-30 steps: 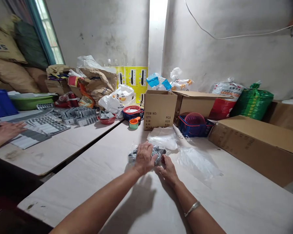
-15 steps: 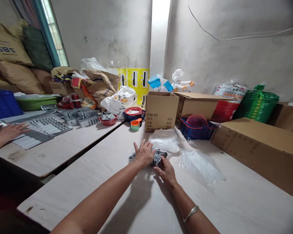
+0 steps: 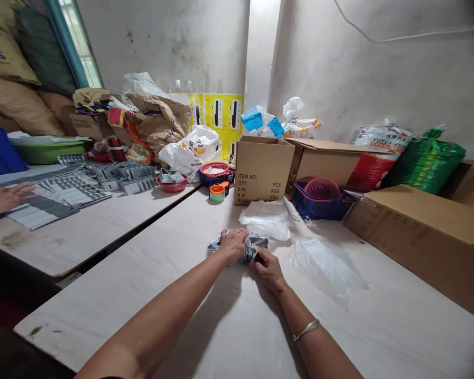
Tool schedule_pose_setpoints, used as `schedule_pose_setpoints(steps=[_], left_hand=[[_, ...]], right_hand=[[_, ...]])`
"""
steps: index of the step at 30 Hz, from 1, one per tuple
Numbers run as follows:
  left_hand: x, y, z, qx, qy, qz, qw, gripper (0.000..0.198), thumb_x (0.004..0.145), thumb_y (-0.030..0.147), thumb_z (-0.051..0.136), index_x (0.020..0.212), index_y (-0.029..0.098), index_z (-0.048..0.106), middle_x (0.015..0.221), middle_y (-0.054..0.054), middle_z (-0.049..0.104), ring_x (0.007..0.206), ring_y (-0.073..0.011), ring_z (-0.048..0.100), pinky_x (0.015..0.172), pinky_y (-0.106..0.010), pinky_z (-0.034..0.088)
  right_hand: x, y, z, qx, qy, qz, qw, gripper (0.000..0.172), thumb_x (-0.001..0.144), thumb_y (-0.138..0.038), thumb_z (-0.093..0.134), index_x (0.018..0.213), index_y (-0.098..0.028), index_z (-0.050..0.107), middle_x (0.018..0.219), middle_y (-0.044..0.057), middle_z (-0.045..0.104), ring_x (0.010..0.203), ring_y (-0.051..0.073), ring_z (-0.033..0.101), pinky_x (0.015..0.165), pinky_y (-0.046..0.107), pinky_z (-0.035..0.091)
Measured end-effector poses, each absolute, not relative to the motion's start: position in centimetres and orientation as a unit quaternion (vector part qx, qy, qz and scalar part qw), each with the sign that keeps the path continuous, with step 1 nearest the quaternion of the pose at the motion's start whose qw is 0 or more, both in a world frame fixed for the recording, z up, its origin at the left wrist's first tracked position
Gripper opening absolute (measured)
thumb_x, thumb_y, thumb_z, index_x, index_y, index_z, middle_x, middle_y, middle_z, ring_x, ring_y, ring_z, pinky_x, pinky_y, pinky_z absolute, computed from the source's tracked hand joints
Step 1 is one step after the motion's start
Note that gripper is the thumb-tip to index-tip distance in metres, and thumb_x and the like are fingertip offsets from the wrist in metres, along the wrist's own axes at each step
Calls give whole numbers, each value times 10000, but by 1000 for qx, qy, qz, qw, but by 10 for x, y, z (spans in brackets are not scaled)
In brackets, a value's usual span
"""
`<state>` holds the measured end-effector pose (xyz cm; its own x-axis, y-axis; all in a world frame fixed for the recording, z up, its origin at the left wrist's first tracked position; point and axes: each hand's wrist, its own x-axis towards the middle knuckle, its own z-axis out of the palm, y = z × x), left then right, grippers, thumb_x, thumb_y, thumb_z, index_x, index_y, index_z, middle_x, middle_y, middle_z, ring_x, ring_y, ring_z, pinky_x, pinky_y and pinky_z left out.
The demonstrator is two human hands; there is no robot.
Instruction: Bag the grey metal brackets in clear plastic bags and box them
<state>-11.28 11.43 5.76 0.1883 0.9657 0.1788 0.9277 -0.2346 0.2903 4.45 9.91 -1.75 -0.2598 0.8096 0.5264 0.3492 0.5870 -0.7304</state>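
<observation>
A bundle of dark grey parts (image 3: pixel 249 254) in see-through plastic lies on the pale table (image 3: pixel 229 316); what the parts are I cannot make out. Across its top, my left hand (image 3: pixel 233 245) is closed with bent fingers pressing the wrap. At the right side, my right hand (image 3: pixel 270 270) pinches the bundle's edge between thumb and fingers. Both hands partly cover it. Just behind lies a stack of see-through plastic bags (image 3: pixel 265 220), and another flat bag (image 3: pixel 326 263) is to the right of my right hand.
A cardboard box (image 3: pixel 264 171) stands behind the bags, with a tape dispenser (image 3: pixel 218 191) to its left and a blue basket (image 3: pixel 322 202) to its right. A large carton (image 3: pixel 422 237) borders the right. A co-worker's hand (image 3: pixel 10 201) rests over printed sheets (image 3: pixel 43 216) at left.
My left hand's fingers have gone from spread to bent over the bundle, and my right hand has closed into a pinch at its edge. The view has shifted slightly.
</observation>
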Motion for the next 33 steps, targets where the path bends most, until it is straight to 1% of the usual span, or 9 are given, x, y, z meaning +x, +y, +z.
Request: schedule_pose_setpoints(steps=[7,12,16,19,21,23,26,29,33], left_hand=[[-110,108,58,771,615,155,46,382,872,275,332,1221,304,485,1318,-16,494,1210,-217,419,1061,-509,131],[-110,103,60,762,629,152,28,403,855,292,375,1246,271,468,1397,-72,371,1285,-264,319,1056,-552,114],[-110,97,67,760,630,161,8,432,862,318,367,1281,250,442,1364,-73,405,1342,-284,195,1076,-546,53],[-103,78,71,757,613,221,-46,468,861,332,379,1313,211,400,1391,-67,375,1356,-276,137,1096,-506,22],[-95,56,68,753,586,288,-83,445,859,341,387,1271,178,436,1358,-83,407,1331,-266,201,1100,-464,89],[-87,34,58,754,560,334,-79,352,867,344,377,1141,173,519,1229,-100,503,1230,-248,353,1054,-421,223],[-79,9,32,754,565,335,-26,254,882,306,338,841,198,565,915,-86,587,935,-214,515,854,-364,384],[-76,2,9,746,595,298,12,278,878,271,332,682,208,519,722,-58,564,728,-187,514,678,-320,386],[-75,5,1,759,599,256,16,230,843,262,405,648,200,511,699,-43,572,686,-176,505,628,-310,345]], right_hand=[[37,94,-17,-410,-758,221,457,459,687,-173,511,1142,-197,566,983,47,583,928,201,528,853,341,426],[36,84,-13,-435,-745,196,467,448,690,-215,549,1137,-183,538,1038,71,484,971,224,487,870,380,423],[41,83,-17,-429,-745,191,474,446,706,-261,574,1138,-170,514,1066,82,448,1006,232,471,907,394,409],[45,86,-23,-409,-753,183,481,507,717,-290,582,1187,-151,453,1070,96,455,1008,240,471,901,403,418],[47,86,-25,-397,-758,176,486,538,717,-277,575,1216,-158,413,1092,103,454,1023,244,469,897,410,425],[51,84,-22,-395,-759,169,489,555,721,-244,553,1244,-178,378,1144,109,438,1061,245,457,909,412,422],[56,80,-12,-396,-763,139,492,550,722,-193,509,1254,-196,370,1200,108,414,1111,242,434,948,414,397],[59,77,-4,-391,-774,108,486,534,684,-131,462,1213,-198,428,1192,93,416,1135,234,415,987,408,361],[61,79,-6,-378,-790,92,474,542,644,-94,439,1173,-192,504,1205,90,376,1116,228,425,971,392,376]])
